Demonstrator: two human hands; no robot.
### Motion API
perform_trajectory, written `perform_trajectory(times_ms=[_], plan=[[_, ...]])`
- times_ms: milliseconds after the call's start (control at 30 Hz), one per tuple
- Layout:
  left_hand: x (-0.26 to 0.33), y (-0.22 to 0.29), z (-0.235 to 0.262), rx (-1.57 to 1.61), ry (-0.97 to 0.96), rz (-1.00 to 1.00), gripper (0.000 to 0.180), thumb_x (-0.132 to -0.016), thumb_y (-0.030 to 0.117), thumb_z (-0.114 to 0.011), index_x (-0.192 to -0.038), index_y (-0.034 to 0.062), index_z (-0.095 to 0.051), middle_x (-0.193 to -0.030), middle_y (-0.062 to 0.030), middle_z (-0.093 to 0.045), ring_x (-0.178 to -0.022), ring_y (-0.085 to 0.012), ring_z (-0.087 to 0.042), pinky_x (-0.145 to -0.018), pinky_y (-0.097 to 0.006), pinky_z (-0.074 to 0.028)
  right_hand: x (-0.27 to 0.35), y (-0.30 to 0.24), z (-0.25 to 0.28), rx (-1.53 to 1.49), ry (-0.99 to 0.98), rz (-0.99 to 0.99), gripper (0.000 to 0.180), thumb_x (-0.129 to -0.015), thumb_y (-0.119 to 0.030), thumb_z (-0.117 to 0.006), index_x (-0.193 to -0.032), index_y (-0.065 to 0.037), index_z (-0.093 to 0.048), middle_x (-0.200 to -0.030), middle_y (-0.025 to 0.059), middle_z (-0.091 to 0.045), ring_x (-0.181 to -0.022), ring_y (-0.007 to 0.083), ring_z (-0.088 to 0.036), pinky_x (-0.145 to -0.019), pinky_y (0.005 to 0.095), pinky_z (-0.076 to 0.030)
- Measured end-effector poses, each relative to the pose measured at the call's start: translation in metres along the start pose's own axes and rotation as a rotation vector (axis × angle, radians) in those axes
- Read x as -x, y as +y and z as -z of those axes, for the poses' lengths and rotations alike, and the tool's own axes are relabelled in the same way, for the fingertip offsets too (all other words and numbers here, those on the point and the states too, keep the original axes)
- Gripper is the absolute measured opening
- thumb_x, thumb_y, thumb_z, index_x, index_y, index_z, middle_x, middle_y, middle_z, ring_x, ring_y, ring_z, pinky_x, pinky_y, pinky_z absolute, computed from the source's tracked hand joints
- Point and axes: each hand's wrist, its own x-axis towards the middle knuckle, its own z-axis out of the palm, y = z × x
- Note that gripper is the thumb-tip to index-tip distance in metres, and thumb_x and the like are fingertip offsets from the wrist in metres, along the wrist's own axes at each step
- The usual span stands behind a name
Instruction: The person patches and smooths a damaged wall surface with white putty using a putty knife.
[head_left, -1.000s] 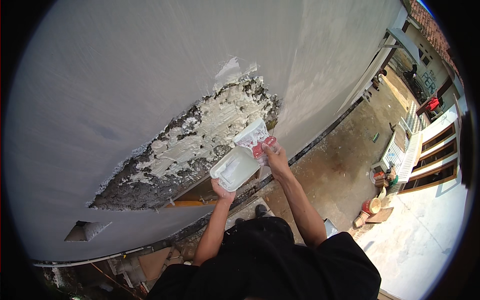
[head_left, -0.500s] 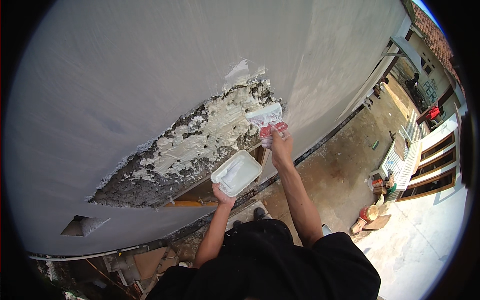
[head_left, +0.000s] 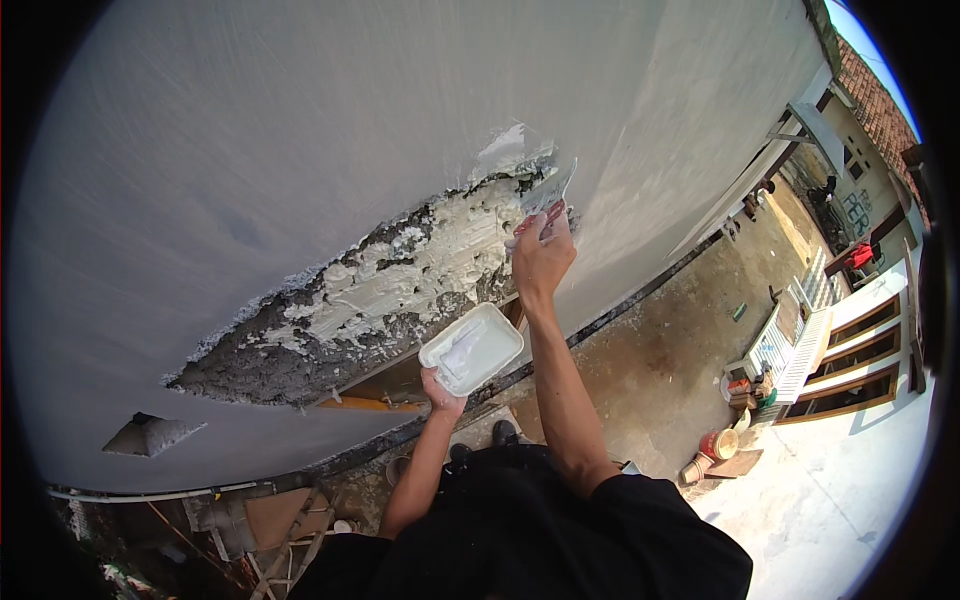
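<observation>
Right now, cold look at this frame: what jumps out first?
The big ragged patch of broken grey render, partly filled with white putty, cutting across the middle of the pale wall. At the patch's upper right end, the right hand presses a putty knife to the wall, while the left hand holds a white tray of putty just below. A smaller hole sits low left.

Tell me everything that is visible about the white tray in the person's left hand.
The white tray is a shallow rectangular container with rounded corners and a raised rim, apparently plastic. Its inside is smeared with white paste, thinly spread. The left hand grips it from below at its lower corner, holding it tilted with the open side facing the camera. It hangs in the air just below the broken grey patch of the wall, beside the right forearm, touching neither as far as can be seen.
</observation>
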Motion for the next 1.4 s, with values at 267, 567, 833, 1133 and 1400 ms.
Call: perform_trajectory(times_ms=[267, 567, 833, 1133, 1400], plan=[[0.003, 0.006, -0.002, 0.037, -0.019, -0.033, 0.065, -0.077, 0.035, -0.040, -0.134, 0.0045, -0.040, -0.135, -0.0158, -0.045, -0.124, -0.0345, -0.044, -0.106, -0.047, -0.032, 0.018, 0.025, -0.044, 0.512, -0.125, 0.410, 0.014, -0.084, -0.010, -0.054, -0.081, 0.003, -0.055, -0.058, 0.0219, -0.057, -0.050, 0.0388, -0.057, -0.046, 0.0456, -0.044], [0.010, 0.016, 0.004, 0.050, 0.037, -0.041, 0.066, -0.075, 0.034, -0.041, -0.134, 0.0050, -0.040, -0.135, -0.0154, -0.045, -0.124, -0.0346, -0.044, -0.106, -0.048, -0.032, 0.051, 0.042, -0.063, 0.469, -0.309, 0.601, 0.014, -0.083, -0.009, -0.056, -0.074, 0.000, -0.052, -0.064, 0.0205, -0.058, -0.055, 0.0359, -0.059, -0.050, 0.0427, -0.048], [0.012, 0.024, 0.021, 0.025, 0.103, -0.055, 0.065, -0.074, 0.037, -0.041, -0.133, 0.0091, -0.043, -0.134, -0.0105, -0.048, -0.123, -0.0325, -0.044, -0.106, -0.048, -0.031, 0.080, 0.048, -0.051, 0.499, -0.486, 0.693, 0.011, -0.080, -0.009, -0.057, -0.075, -0.001, -0.052, -0.066, 0.0174, -0.059, -0.058, 0.0333, -0.060, -0.050, 0.0412, -0.049], [0.034, 0.037, 0.055, -0.073, 0.057, -0.067, 0.067, -0.077, 0.047, -0.038, -0.133, 0.0113, -0.043, -0.134, -0.0093, -0.048, -0.122, -0.0353, -0.045, -0.094, -0.060, -0.039, 0.105, 0.050, -0.015, 0.541, -0.628, 0.682, 0.007, -0.077, -0.007, -0.055, -0.082, -0.002, -0.054, -0.069, 0.0136, -0.060, -0.060, 0.0302, -0.062, -0.053, 0.0401, -0.050], [0.047, 0.046, 0.057, -0.128, 0.043, -0.142, 0.070, -0.077, 0.049, -0.040, -0.135, 0.0102, -0.040, -0.136, -0.0118, -0.045, -0.121, -0.0384, -0.045, -0.085, -0.063, -0.044, 0.085, 0.050, 0.058, -0.131, -0.283, -0.355, 0.019, -0.092, -0.016, -0.052, -0.088, 0.001, -0.059, -0.063, 0.0075, -0.061, -0.048, 0.0138, -0.056, -0.043, 0.0264, -0.045]])
